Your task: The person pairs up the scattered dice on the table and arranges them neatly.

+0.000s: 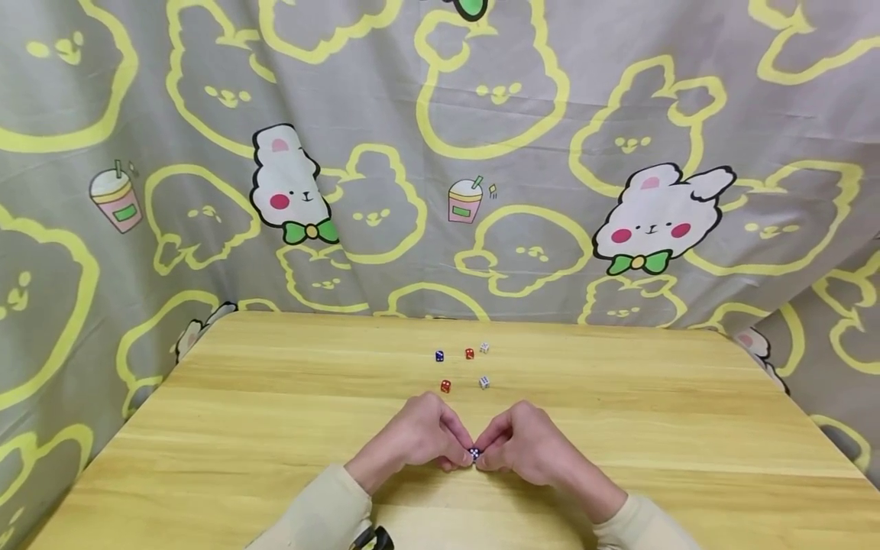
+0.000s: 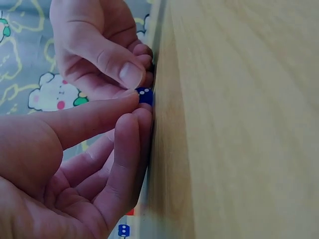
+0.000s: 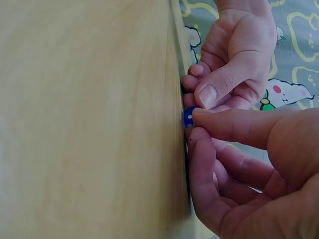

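In the head view, a blue die [image 1: 474, 454] is pinched by the fingertips of both the left hand [image 1: 428, 431] and the right hand [image 1: 529, 443], over the near part of the wooden table [image 1: 241, 428]. Beyond them are scattered a second blue die [image 1: 439, 356], two red dice [image 1: 445, 386] and two white dice [image 1: 484, 382]; a patterned curtain [image 1: 385, 92] is hung behind.

In the left wrist view, the pinched die is partly covered by fingers, and a red patch is mostly hidden behind the left hand.

In the right wrist view, the die is gripped close to the tabletop; whether wood is touched cannot be told.
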A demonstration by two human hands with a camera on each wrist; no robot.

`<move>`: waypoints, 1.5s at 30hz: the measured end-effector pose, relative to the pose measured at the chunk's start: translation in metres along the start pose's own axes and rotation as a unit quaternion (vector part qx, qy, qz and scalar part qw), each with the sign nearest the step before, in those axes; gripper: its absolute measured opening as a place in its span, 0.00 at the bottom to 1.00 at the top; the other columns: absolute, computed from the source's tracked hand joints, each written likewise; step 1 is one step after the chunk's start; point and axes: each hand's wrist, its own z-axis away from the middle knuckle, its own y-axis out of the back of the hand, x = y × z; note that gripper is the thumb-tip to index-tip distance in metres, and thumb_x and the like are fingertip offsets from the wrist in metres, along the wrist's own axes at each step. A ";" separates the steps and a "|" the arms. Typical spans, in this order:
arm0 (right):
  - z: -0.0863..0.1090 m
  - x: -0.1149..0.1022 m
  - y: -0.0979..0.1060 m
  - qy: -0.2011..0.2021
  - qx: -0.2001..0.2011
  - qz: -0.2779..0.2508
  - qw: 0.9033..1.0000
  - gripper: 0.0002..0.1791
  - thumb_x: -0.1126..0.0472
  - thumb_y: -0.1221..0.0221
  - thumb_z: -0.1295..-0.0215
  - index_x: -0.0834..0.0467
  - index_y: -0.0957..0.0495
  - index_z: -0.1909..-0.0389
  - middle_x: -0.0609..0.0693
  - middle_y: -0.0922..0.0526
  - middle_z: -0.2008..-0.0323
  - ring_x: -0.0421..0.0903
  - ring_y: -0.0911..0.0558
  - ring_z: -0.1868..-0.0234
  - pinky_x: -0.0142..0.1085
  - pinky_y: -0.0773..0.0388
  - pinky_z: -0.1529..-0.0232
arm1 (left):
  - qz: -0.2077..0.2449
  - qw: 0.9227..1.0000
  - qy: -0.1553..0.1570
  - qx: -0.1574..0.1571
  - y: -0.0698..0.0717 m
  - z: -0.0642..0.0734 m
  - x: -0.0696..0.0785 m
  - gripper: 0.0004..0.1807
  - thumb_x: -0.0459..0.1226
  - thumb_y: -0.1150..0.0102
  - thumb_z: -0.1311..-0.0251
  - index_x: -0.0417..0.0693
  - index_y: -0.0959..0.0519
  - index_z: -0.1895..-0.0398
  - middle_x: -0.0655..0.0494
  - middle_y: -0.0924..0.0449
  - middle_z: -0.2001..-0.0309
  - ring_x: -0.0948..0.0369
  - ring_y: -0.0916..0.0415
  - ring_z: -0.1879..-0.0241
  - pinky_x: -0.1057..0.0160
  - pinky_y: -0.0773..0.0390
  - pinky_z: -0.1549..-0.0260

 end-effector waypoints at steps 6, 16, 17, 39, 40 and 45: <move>0.001 0.004 0.002 0.005 -0.014 -0.022 1.000 0.07 0.70 0.23 0.47 0.59 0.10 0.69 0.48 0.11 0.75 0.41 0.16 0.74 0.35 0.18 0.71 | -0.003 1.000 -0.008 -0.004 -0.002 0.001 0.001 0.09 0.24 0.20 0.53 0.43 0.11 0.75 0.52 0.11 0.77 0.63 0.18 0.82 0.63 0.15 0.76; -0.003 0.005 0.001 0.011 -0.024 -0.032 0.999 0.07 0.71 0.23 0.46 0.60 0.10 0.69 0.48 0.11 0.76 0.41 0.16 0.75 0.36 0.17 0.71 | -0.010 1.000 -0.009 0.004 -0.001 0.001 0.000 0.08 0.23 0.20 0.53 0.42 0.11 0.74 0.51 0.11 0.78 0.63 0.18 0.82 0.63 0.15 0.76; -0.003 0.005 0.001 0.011 -0.025 -0.033 0.999 0.07 0.71 0.23 0.46 0.60 0.10 0.69 0.48 0.11 0.76 0.41 0.16 0.75 0.36 0.17 0.71 | -0.012 1.000 -0.008 0.004 -0.001 0.001 0.000 0.08 0.23 0.20 0.52 0.42 0.11 0.74 0.52 0.11 0.78 0.63 0.18 0.82 0.63 0.15 0.76; -0.004 0.007 0.002 0.009 -0.030 -0.033 0.999 0.07 0.69 0.23 0.47 0.59 0.10 0.69 0.48 0.11 0.76 0.41 0.16 0.74 0.36 0.17 0.70 | -0.007 1.000 -0.006 0.004 -0.002 0.001 -0.001 0.08 0.24 0.20 0.52 0.43 0.11 0.74 0.52 0.11 0.78 0.62 0.17 0.81 0.63 0.15 0.76; -0.004 0.007 0.003 0.010 -0.029 -0.032 0.999 0.07 0.69 0.23 0.47 0.59 0.10 0.69 0.48 0.11 0.76 0.41 0.16 0.74 0.36 0.17 0.70 | -0.006 1.000 -0.005 0.004 -0.002 0.001 -0.001 0.08 0.24 0.20 0.52 0.43 0.11 0.74 0.52 0.11 0.78 0.62 0.17 0.81 0.63 0.15 0.76; -0.004 0.007 0.002 0.011 -0.030 -0.034 0.999 0.07 0.69 0.22 0.48 0.59 0.10 0.69 0.48 0.12 0.76 0.40 0.17 0.75 0.35 0.18 0.71 | -0.008 1.000 -0.006 0.003 -0.002 0.001 0.000 0.08 0.24 0.20 0.53 0.42 0.11 0.74 0.51 0.11 0.78 0.62 0.17 0.81 0.63 0.14 0.76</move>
